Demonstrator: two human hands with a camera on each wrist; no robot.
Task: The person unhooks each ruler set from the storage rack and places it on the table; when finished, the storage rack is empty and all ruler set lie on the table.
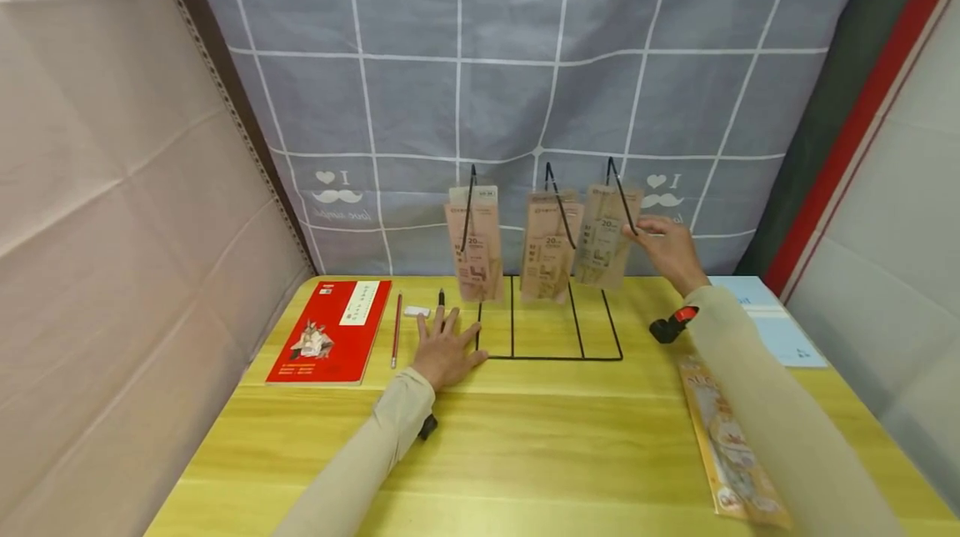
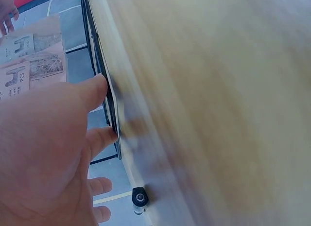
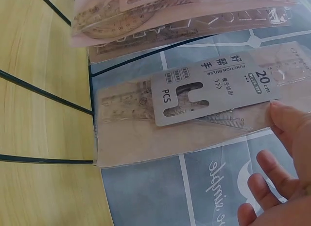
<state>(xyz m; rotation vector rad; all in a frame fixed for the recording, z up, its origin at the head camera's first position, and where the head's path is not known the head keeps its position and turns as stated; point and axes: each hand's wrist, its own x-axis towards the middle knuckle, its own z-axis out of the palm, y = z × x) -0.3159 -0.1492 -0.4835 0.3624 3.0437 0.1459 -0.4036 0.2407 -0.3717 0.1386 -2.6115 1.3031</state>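
Note:
A black wire rack point(image 1: 551, 358) stands on the table with three hooks, each carrying clear ruler set packets. My right hand point(image 1: 667, 249) pinches the edge of the ruler set point(image 3: 131, 143) on the right hook, with the thumb point(image 3: 284, 114) at its side. Packets with a pink tint hang on the left hook point(image 1: 480, 270) and the middle hook point(image 1: 545, 274). Spread over the rack's left base corner is my left hand point(image 1: 446, 353). In the left wrist view its thumb and a finger point(image 2: 102, 138) touch the black wire.
To the left lie a red notebook point(image 1: 326, 337), a red pencil point(image 1: 397, 333), a white eraser point(image 1: 417, 312) and a black pen point(image 1: 441, 298). Under my right arm are an orange printed pack point(image 1: 723, 454) and a light blue notebook point(image 1: 787, 337). A grey checked cloth point(image 1: 405, 103) hangs behind.

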